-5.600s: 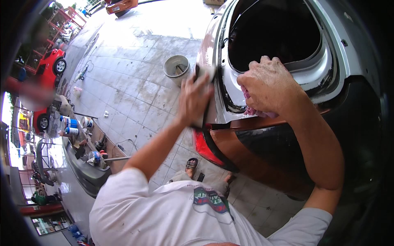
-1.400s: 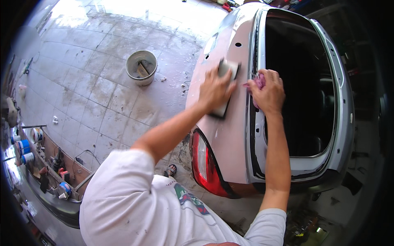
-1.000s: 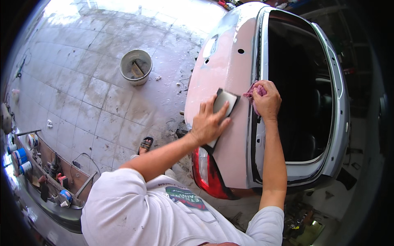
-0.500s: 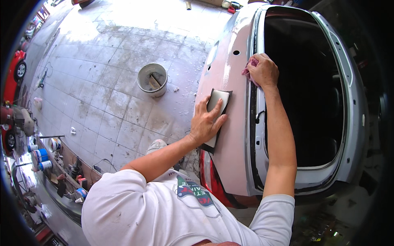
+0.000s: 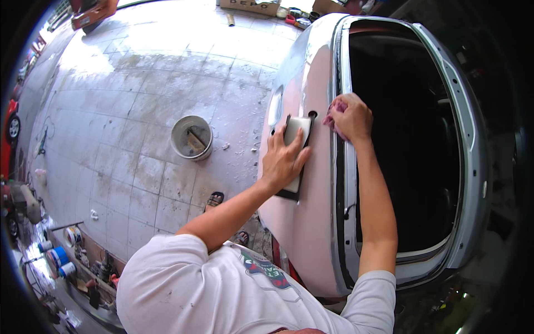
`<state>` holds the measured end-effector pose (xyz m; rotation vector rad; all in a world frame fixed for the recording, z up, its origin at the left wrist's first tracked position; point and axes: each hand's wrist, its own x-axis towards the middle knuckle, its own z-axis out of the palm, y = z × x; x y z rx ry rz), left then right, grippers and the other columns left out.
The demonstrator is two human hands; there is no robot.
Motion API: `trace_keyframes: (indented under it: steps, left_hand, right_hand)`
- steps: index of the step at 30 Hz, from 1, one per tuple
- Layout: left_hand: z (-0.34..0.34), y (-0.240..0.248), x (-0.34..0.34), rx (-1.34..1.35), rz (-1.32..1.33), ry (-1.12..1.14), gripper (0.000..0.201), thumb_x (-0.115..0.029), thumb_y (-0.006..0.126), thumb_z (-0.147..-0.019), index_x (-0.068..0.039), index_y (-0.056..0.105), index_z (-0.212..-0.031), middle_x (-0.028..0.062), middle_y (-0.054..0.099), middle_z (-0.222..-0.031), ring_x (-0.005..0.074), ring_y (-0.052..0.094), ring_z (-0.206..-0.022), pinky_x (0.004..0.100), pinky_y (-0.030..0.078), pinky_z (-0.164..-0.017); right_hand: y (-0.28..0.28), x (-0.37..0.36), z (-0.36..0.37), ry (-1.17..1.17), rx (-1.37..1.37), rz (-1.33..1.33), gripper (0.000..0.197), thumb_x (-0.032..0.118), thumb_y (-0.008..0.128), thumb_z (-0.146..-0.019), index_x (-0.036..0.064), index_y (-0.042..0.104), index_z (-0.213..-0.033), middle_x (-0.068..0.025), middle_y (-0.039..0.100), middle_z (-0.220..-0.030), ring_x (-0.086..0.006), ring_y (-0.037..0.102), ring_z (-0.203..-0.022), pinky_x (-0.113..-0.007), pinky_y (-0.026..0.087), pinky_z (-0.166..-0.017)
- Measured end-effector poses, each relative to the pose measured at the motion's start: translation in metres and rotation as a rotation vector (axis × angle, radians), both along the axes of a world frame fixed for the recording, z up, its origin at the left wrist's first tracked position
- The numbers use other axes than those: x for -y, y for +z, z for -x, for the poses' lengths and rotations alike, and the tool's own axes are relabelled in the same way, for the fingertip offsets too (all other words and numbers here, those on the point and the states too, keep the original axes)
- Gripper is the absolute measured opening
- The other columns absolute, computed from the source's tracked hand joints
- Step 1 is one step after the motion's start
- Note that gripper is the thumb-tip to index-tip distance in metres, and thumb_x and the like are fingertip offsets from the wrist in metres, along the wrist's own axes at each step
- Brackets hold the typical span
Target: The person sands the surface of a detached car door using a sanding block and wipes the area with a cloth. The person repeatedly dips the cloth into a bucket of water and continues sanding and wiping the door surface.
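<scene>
My left hand (image 5: pixel 283 162) lies on a pale sanding block (image 5: pixel 299 128) with a dark sheet, apparently sandpaper, (image 5: pixel 289 195) showing around its edges. Fingers and thumb are spread over the block, which rests on the pinkish, patchy-coated car body panel (image 5: pixel 317 206). Just beyond the block's upper right corner is a round dark hole (image 5: pixel 312 114) in the panel. My right hand (image 5: pixel 357 118) is closed around a crumpled pink cloth (image 5: pixel 335 114), at the seam beside the dark rear-window opening (image 5: pixel 406 156).
On the tiled floor left of the car stands a bucket (image 5: pixel 179 136) with a flat piece inside. White scraps (image 5: pixel 226 146) are scattered nearby. Paint cans (image 5: pixel 57 257) and tools crowd the lower left. A cardboard box (image 5: pixel 250 6) lies at the far end.
The view has shifted. My left hand and the block have slid farther along the panel, up beside the hole. My right hand with the cloth has also moved farther along the seam.
</scene>
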<state>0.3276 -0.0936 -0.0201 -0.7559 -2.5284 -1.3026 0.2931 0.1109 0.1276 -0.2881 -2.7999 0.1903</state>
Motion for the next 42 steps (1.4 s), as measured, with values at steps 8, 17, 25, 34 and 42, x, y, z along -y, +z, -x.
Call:
trace_keyframes:
  steps: [8,17,25,34,42]
  left_hand:
    - [0.285,0.007,-0.101,0.053,0.048,-0.005,0.055,-0.053,0.051,-0.109,-0.011,0.068,-0.14,0.0276,0.072,-0.125,0.0456,0.058,-0.127,0.0563,0.048,-0.103]
    - [0.077,0.007,-0.006,0.044,-0.101,-0.139,0.058,-0.045,0.07,-0.102,-0.016,0.063,-0.151,0.0309,0.046,-0.155,0.0522,0.052,-0.133,0.0559,0.053,-0.107]
    - [0.341,0.012,-0.122,0.177,0.095,-0.041,0.053,-0.053,0.056,-0.107,-0.021,0.063,-0.148,0.0304,0.057,-0.139,0.0502,0.058,-0.122,0.0546,0.06,-0.092]
    - [0.085,-0.001,0.012,-0.017,-0.075,-0.303,0.064,-0.041,0.079,-0.094,-0.026,0.061,-0.153,0.0258,0.043,-0.158,0.0489,0.051,-0.136,0.0557,0.057,-0.104]
    - [0.382,-0.054,-0.132,-0.159,0.148,-0.12,0.053,-0.053,0.057,-0.107,-0.024,0.056,-0.153,0.0283,0.052,-0.151,0.0521,0.056,-0.128,0.0574,0.056,-0.102]
  right_hand:
    - [0.005,0.018,0.014,0.036,0.004,-0.018,0.009,0.018,0.083,-0.088,0.0168,0.079,-0.095,-0.0015,0.077,-0.103,-0.0267,0.076,-0.097,-0.043,0.063,-0.088]
    - [0.001,0.014,0.008,0.005,-0.011,-0.056,0.011,0.012,0.082,-0.083,0.0158,0.075,-0.091,-0.0009,0.075,-0.099,-0.0267,0.074,-0.091,-0.041,0.062,-0.085]
    - [0.006,0.021,0.022,0.081,-0.044,-0.039,0.011,0.01,0.08,-0.083,0.0144,0.074,-0.09,-0.0021,0.074,-0.097,-0.0264,0.073,-0.092,-0.04,0.062,-0.083]
    - [0.002,0.014,0.006,0.017,-0.022,-0.055,0.011,0.011,0.081,-0.084,0.0154,0.075,-0.091,-0.001,0.074,-0.098,-0.0247,0.073,-0.09,-0.039,0.063,-0.082]
    - [0.006,0.022,0.027,0.112,-0.041,-0.049,0.011,0.011,0.081,-0.083,0.0152,0.075,-0.091,-0.0006,0.074,-0.098,-0.0241,0.073,-0.09,-0.038,0.063,-0.081]
